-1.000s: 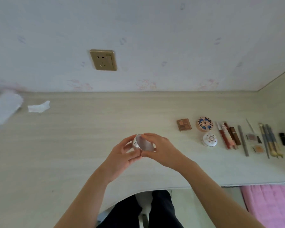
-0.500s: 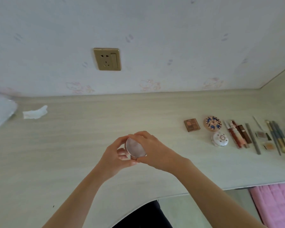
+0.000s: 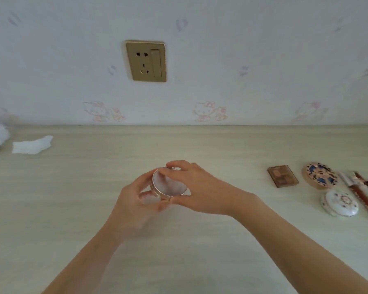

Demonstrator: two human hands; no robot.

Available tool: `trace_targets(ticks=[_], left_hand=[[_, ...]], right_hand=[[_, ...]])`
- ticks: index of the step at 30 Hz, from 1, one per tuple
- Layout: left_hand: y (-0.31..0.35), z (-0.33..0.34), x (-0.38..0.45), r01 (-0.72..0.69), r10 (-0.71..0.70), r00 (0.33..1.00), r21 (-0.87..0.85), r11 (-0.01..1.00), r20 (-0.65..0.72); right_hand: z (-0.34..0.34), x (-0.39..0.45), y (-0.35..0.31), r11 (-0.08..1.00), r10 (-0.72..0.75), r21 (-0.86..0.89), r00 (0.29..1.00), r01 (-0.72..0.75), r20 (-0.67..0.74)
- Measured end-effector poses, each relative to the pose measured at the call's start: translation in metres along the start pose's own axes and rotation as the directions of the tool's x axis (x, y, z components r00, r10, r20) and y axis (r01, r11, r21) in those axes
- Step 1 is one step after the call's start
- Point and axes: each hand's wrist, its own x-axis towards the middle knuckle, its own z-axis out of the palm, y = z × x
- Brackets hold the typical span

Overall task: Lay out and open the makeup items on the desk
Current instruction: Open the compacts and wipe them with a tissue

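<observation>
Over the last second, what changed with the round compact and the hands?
Both hands kept their hold throughout: left hand under the round pale-pink compact with the gold rim, right hand on its lid. The compact's face has tilted more toward the camera; the lid looks shut. The makeup laid out on the pale wooden desk stayed put; only the camera shifted.

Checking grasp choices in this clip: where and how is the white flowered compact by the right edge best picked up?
Grip the white flowered compact by its rim, fingers on opposite sides, coming down from above. It lies flat on the desk with its domed lid up, so only the edge gives purchase. Approach from its near-left side: the blue patterned compact sits just behind and the sticks crowd its right.
</observation>
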Motion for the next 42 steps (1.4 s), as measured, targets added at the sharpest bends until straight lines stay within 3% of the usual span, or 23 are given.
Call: trace_targets(ticks=[5, 9, 16, 20, 27, 42], left_hand=[[-0.017, -0.001, -0.005, -0.073, 0.073, 0.997, 0.050, 0.996, 0.012], [-0.025, -0.003, -0.013, -0.123, 0.121, 0.992, 0.098, 0.988, 0.028], [-0.030, 0.000, -0.026, -0.217, 0.194, 0.973, 0.211, 0.953, 0.123], [-0.029, -0.001, -0.028, -0.242, 0.206, 0.965, 0.250, 0.937, 0.164], [-0.030, -0.008, -0.026, -0.231, 0.215, 0.968, 0.128, 0.964, 0.126], [-0.032, -0.013, -0.028, -0.242, 0.232, 0.960, 0.051, 0.969, 0.157]], right_hand=[[0.013, -0.002, 0.013, 0.996, -0.090, -0.028, 0.996, 0.090, -0.023], [0.025, -0.009, 0.011, 0.975, -0.164, -0.158, 0.986, 0.156, -0.039], [0.044, -0.024, 0.005, 0.935, -0.170, -0.324, 0.984, 0.143, -0.057], [0.047, -0.025, 0.004, 0.963, -0.110, -0.255, 0.992, 0.092, -0.059], [0.037, -0.020, -0.013, 0.949, -0.061, -0.311, 0.998, 0.050, -0.024], [0.023, -0.023, -0.042, 0.929, 0.033, -0.368, 0.999, -0.018, 0.033]])
